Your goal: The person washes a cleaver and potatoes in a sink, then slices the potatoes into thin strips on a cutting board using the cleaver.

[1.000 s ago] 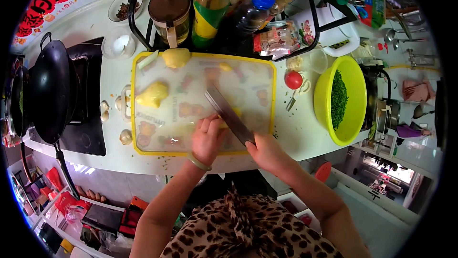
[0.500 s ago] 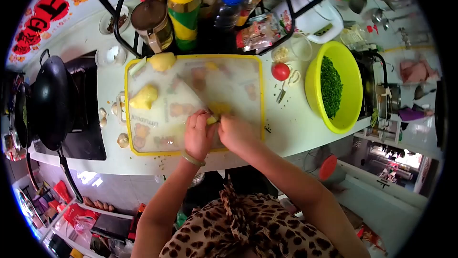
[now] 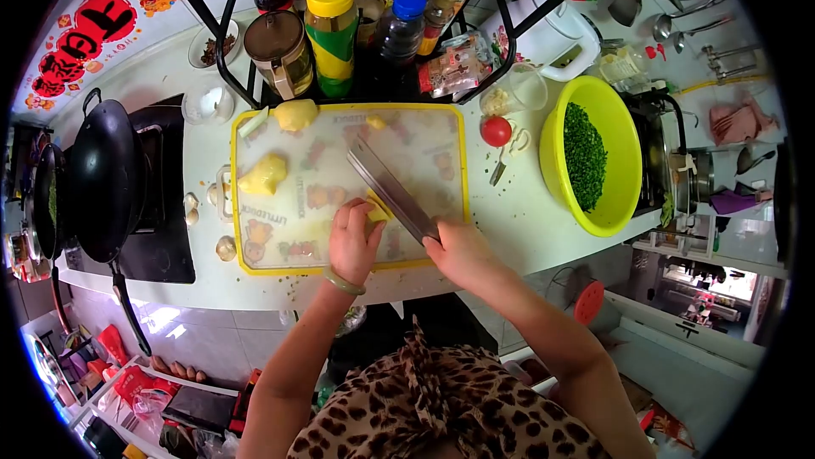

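Note:
My right hand is closed round the handle of a broad kitchen knife. Its blade slants up and left over the yellow-rimmed cutting board. With curled fingers, my left hand holds a small pale yellow piece of what looks like ginger against the board, just left of the blade. A larger knobbly yellow piece lies on the board's left side, and another piece sits at its top edge beside a pale green-white stalk. A small yellow bit lies near the far edge.
Right of the board are a tomato, a small peeler-like tool and a lime-green bowl of chopped greens. Garlic lies to the left, near the wok on the stove. A black rack holds jars and bottles behind.
My right hand has moved right and slightly down with the knife, whose blade now shows broadly. My left hand stays at the yellow piece. The view has shifted slightly.

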Demonstrator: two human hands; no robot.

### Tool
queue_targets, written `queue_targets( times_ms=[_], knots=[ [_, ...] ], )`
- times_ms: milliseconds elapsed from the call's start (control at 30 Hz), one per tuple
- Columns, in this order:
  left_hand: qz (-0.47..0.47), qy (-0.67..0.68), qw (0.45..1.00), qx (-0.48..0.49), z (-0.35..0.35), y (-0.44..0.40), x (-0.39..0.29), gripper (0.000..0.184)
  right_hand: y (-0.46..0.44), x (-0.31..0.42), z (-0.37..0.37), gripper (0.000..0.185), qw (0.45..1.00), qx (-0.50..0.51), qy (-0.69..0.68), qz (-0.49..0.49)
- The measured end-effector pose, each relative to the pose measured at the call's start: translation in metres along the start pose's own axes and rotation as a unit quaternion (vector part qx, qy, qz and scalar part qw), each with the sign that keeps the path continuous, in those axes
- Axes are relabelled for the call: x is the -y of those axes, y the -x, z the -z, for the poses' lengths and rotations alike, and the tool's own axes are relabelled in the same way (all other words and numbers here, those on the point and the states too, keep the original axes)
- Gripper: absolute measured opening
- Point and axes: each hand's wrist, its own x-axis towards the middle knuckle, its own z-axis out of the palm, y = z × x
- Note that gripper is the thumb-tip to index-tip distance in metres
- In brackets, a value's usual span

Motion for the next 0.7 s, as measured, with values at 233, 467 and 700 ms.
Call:
queue_targets(
  times_ms=[233, 467, 700],
  knots=[
    [-0.021, -0.011, 1.000, -0.014, 0.000, -0.002, -0.002, 0.034, 0.006, -0.006, -0.006, 0.022, 1.000, 0.025, 0.009, 0.001],
    [-0.033, -0.035, 0.998, -0.027, -0.002, -0.002, 0.000, 0.034, 0.004, -0.002, -0.005, 0.021, 0.998, 0.046, 0.030, -0.010],
    [-0.024, -0.023, 0.999, -0.021, -0.003, 0.000, 0.003, 0.037, -0.016, 0.003, -0.002, 0.020, 0.993, 0.102, 0.025, -0.047]
  ],
)
